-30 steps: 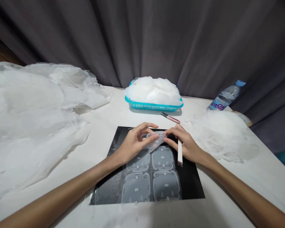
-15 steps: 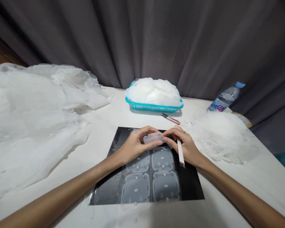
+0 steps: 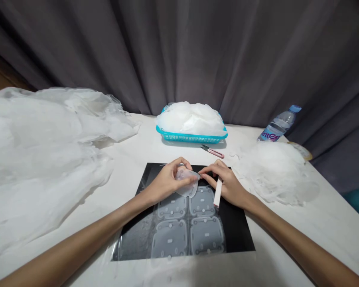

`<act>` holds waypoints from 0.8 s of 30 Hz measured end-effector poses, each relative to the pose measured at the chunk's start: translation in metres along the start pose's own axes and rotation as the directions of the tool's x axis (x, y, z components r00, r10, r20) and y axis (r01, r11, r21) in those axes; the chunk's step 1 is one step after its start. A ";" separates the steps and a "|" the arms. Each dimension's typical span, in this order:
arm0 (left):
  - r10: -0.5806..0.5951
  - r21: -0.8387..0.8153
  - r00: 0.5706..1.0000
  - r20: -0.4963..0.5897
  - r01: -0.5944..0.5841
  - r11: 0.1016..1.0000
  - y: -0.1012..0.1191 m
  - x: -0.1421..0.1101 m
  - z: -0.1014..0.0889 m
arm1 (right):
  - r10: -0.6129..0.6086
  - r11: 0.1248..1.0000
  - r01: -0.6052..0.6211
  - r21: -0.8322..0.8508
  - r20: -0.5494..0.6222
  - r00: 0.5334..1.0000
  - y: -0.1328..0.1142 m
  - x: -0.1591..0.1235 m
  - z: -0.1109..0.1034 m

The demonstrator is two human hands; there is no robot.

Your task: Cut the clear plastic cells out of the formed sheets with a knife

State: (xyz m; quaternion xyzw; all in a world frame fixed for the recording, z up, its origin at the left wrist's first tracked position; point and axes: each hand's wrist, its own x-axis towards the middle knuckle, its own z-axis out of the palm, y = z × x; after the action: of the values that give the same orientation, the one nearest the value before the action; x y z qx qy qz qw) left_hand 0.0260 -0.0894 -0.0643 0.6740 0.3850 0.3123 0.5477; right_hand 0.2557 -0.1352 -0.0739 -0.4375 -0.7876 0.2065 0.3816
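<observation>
One translucent piece [image 3: 188, 190] is pinched in the left grip [image 3: 168, 181], above a black sheet [image 3: 237, 233], beside the right grip [image 3: 229, 183] holding a white stick [image 3: 217, 194].

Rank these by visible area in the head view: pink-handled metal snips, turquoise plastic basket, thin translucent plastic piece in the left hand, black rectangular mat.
1. Black rectangular mat
2. Turquoise plastic basket
3. Thin translucent plastic piece, partly hidden by the left hand
4. Pink-handled metal snips
</observation>
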 end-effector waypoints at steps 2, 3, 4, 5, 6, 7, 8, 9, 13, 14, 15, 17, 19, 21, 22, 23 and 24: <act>0.022 0.054 0.999 0.034 -0.024 0.998 0.001 0.000 0.000 | -0.033 0.999 0.033 -0.031 0.019 0.999 -0.001 0.000 0.000; 0.031 0.074 0.998 0.054 -0.035 0.997 0.002 0.000 -0.001 | -0.043 0.998 0.044 -0.040 0.029 0.999 -0.001 0.000 0.000; 0.035 0.091 0.997 0.071 -0.041 0.995 0.003 0.000 -0.001 | -0.049 0.998 0.051 -0.048 0.037 0.998 -0.002 0.000 0.000; 0.037 0.101 0.996 0.079 -0.045 0.994 0.003 0.000 -0.001 | -0.055 0.997 0.057 -0.057 0.042 0.998 -0.002 0.000 0.000; 0.040 0.110 0.996 0.079 -0.048 0.993 0.003 0.000 -0.001 | -0.065 0.995 0.068 -0.069 0.049 0.997 -0.003 0.000 0.000; 0.044 0.121 0.996 0.073 -0.052 0.991 0.003 0.000 -0.001 | -0.078 0.993 0.083 -0.085 0.062 0.995 -0.003 0.001 -0.001; 0.048 0.140 0.997 0.066 -0.057 0.989 0.003 0.000 -0.001 | -0.094 0.989 0.102 -0.103 0.076 0.993 -0.003 0.001 -0.001; 0.056 0.164 0.997 0.057 -0.065 0.984 0.003 0.000 -0.001 | -0.109 0.985 0.120 -0.122 0.089 0.990 -0.003 0.001 -0.001; 0.102 0.238 0.995 0.013 -0.102 0.966 0.005 -0.001 0.000 | -0.162 0.962 0.179 -0.207 0.097 0.982 -0.001 0.001 0.001; 0.106 0.239 0.994 0.013 -0.106 0.965 0.006 -0.001 0.001 | -0.179 0.952 0.197 -0.235 0.095 0.979 -0.001 0.001 0.002; 0.108 0.236 0.994 0.021 -0.110 0.966 0.006 -0.001 0.001 | -0.198 0.940 0.216 -0.266 0.091 0.976 -0.001 0.000 0.002; 0.099 0.208 0.995 -0.002 -0.096 0.973 0.005 0.000 0.002 | -0.244 0.909 0.256 -0.327 0.078 0.967 -0.002 0.000 0.004; 0.083 0.162 0.989 -0.119 -0.063 0.985 0.001 0.002 0.001 | -0.298 0.871 0.296 -0.392 0.057 0.953 -0.004 -0.002 0.004; 0.061 0.109 0.957 -0.283 -0.031 0.994 -0.004 0.004 0.000 | -0.341 0.837 0.328 -0.439 0.051 0.939 -0.005 -0.004 0.004; 0.054 0.090 0.937 -0.346 -0.024 0.996 -0.007 0.006 -0.001 | -0.345 0.831 0.328 -0.449 0.045 0.937 -0.005 -0.005 0.004; 0.052 0.077 0.922 -0.383 -0.024 0.997 -0.008 0.007 -0.001 | -0.331 0.838 0.307 -0.452 0.026 0.943 -0.004 -0.006 0.004; 0.052 0.065 0.917 -0.396 -0.029 0.997 -0.008 0.007 -0.002 | -0.292 0.856 0.257 -0.448 -0.009 0.956 -0.002 -0.006 0.004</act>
State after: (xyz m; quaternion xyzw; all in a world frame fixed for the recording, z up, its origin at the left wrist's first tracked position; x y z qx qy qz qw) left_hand 0.0265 -0.0813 -0.0722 0.6199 0.4829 0.4427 0.4319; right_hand 0.2532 -0.1415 -0.0775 -0.4034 -0.8528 -0.0511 0.3277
